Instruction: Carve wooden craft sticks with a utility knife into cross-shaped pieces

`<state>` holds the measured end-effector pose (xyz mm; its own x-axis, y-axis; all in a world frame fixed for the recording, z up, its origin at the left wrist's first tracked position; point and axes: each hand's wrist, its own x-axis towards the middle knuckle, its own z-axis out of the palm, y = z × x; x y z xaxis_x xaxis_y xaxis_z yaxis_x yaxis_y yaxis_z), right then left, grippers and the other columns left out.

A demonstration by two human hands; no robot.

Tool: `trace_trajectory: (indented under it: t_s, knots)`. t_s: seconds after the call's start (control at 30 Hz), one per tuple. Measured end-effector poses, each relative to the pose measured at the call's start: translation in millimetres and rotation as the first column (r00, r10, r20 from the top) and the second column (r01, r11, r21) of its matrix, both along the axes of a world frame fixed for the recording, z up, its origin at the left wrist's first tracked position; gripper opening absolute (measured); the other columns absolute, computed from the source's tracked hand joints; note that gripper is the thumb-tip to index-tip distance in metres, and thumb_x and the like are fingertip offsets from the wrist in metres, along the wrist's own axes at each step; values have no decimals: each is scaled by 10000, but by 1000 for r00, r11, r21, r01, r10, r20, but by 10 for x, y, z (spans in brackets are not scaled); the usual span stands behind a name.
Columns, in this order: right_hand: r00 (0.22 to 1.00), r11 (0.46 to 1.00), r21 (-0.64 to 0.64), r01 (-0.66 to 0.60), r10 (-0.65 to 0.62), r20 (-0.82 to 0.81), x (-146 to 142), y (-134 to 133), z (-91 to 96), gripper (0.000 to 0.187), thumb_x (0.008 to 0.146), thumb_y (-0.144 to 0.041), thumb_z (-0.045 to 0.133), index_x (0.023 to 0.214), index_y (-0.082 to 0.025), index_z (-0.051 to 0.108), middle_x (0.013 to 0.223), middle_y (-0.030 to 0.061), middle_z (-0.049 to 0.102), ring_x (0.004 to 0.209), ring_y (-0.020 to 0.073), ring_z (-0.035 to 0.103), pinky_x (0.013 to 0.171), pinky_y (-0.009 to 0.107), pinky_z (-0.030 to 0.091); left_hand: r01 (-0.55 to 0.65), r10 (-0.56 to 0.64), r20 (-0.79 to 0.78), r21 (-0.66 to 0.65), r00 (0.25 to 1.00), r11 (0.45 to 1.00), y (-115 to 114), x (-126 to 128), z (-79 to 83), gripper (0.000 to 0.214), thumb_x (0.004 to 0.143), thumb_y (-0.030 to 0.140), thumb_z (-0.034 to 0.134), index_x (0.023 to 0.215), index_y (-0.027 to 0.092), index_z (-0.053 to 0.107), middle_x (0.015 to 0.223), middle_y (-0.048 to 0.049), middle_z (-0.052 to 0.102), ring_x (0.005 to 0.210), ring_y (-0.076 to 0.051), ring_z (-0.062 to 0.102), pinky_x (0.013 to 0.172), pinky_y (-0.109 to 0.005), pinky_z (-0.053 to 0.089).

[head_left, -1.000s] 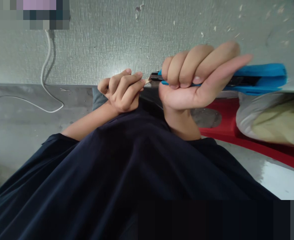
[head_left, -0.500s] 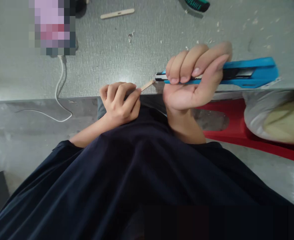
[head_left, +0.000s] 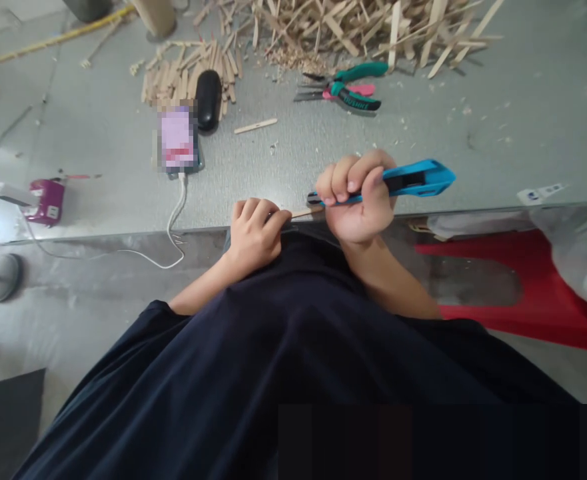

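Note:
My right hand (head_left: 360,203) is closed round a blue utility knife (head_left: 413,181), its blade end pointing left. My left hand (head_left: 253,233) is closed in a pinch on a thin wooden stick (head_left: 303,213), whose free tip meets the knife's blade end. Both hands hover at the near edge of the grey table (head_left: 98,133), above my dark shirt.
On the table lie a heap of wooden sticks (head_left: 353,27), a smaller stack (head_left: 183,70), green-handled pliers (head_left: 346,90), a black oval object (head_left: 208,100), a phone (head_left: 177,139) on a white cable, one loose stick (head_left: 256,125) and a purple object (head_left: 46,201). A red stool (head_left: 493,293) stands right.
The view has tilted up and pulled back, bringing the stick heaps, pliers and phone into sight. Both hands keep their grip on stick and knife, appearing smaller and lower in the frame.

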<state>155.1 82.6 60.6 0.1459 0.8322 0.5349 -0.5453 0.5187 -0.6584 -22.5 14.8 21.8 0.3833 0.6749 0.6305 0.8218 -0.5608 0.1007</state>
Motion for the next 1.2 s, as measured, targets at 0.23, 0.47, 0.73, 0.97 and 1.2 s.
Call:
trace_trajectory:
  t_s: [0.23, 0.47, 0.73, 0.97, 1.2]
  knots:
    - [991, 991, 44, -126, 125, 41, 15, -15, 11, 645, 968, -696, 805, 631, -258, 472, 519, -68, 330, 398, 101, 302, 408, 294, 259, -66, 67, -41, 21, 997, 998, -13, -80, -22, 294, 997, 173, 636, 1170, 311, 829, 1033, -92, 774, 981, -289, 601, 879, -481, 411]
    - [986, 986, 16, -166, 166, 33, 32, -13, 0, 680, 949, -730, 815, 634, -258, 441, 516, -80, 316, 397, 92, 261, 410, 292, 271, -152, 153, -1, 79, 988, 985, -39, -93, -374, 308, 1013, 271, 674, 1256, 331, 854, 983, -100, 796, 887, -274, 612, 858, -497, 404]
    - [971, 972, -1, -233, 233, 61, 61, 4, 14, 712, 960, -754, 785, 628, -251, 406, 495, -86, 290, 379, 83, 264, 396, 278, 249, -216, 219, 7, 208, 976, 954, -69, -30, -505, 460, 1020, 420, 734, 1474, 372, 789, 1248, -66, 895, 1072, -322, 675, 991, -551, 364]
    - [989, 989, 12, -145, 145, 3, 27, -43, 13, 643, 995, -684, 775, 641, -262, 445, 525, -75, 315, 397, 96, 274, 400, 291, 281, -178, 171, 84, 81, 982, 981, 18, -26, -573, 558, 1065, 683, 640, 1508, 373, 778, 1409, -80, 868, 1237, -374, 746, 1059, -570, 329]
    - [1000, 1000, -12, -15, 15, -18, -95, -113, 12, 638, 953, -781, 723, 683, -286, 425, 539, -69, 353, 387, 124, 306, 380, 309, 285, -206, 175, 118, 344, 977, 916, 70, 132, -377, 347, 1057, 453, 709, 1355, 342, 847, 1210, -22, 922, 1036, -297, 772, 1031, -499, 306]
